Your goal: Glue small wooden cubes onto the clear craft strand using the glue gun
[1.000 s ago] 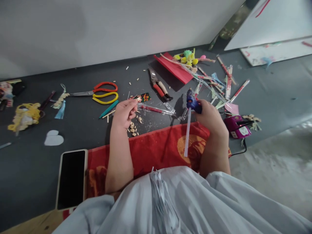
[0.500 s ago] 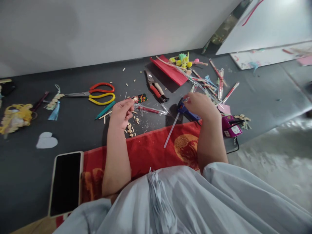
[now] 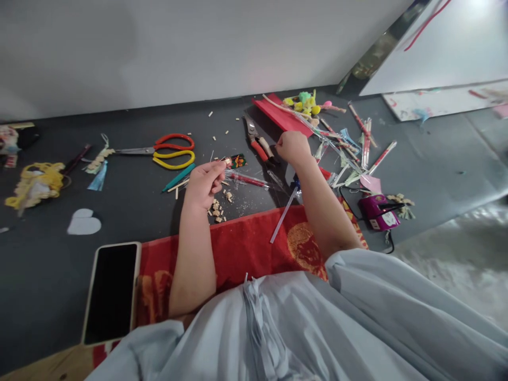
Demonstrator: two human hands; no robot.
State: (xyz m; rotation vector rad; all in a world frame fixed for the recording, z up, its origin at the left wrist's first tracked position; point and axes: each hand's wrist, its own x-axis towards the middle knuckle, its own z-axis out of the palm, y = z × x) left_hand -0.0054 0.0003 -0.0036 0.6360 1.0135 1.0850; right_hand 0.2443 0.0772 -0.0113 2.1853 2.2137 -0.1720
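My left hand [image 3: 206, 182] is closed in a pinch on a small wooden piece [image 3: 228, 162], above the dark table. A patterned strip in dark green and orange [image 3: 238, 161] lies just past its fingertips. My right hand [image 3: 294, 148] is curled shut beside the handles of the red-and-white pliers [image 3: 260, 148]; whatever its fingers hold, if anything, is hidden. Partly covered by my right forearm is a blue glue gun [image 3: 297, 185], with a translucent glue stick [image 3: 283, 217] jutting toward me. Small wooden bits [image 3: 217, 210] lie in a heap under my left hand.
Scissors with red and yellow handles [image 3: 174, 151] and a teal pen [image 3: 178, 177] lie left. A phone [image 3: 111, 293] rests near the front beside a red cloth [image 3: 246, 243]. At right are wrapped sticks [image 3: 365, 143] and a purple power socket block [image 3: 379, 211] with a cord.
My right hand has come off the glue gun and moved left and slightly up, beside the pliers. My left hand keeps its pinch. The whole view has shifted slightly.
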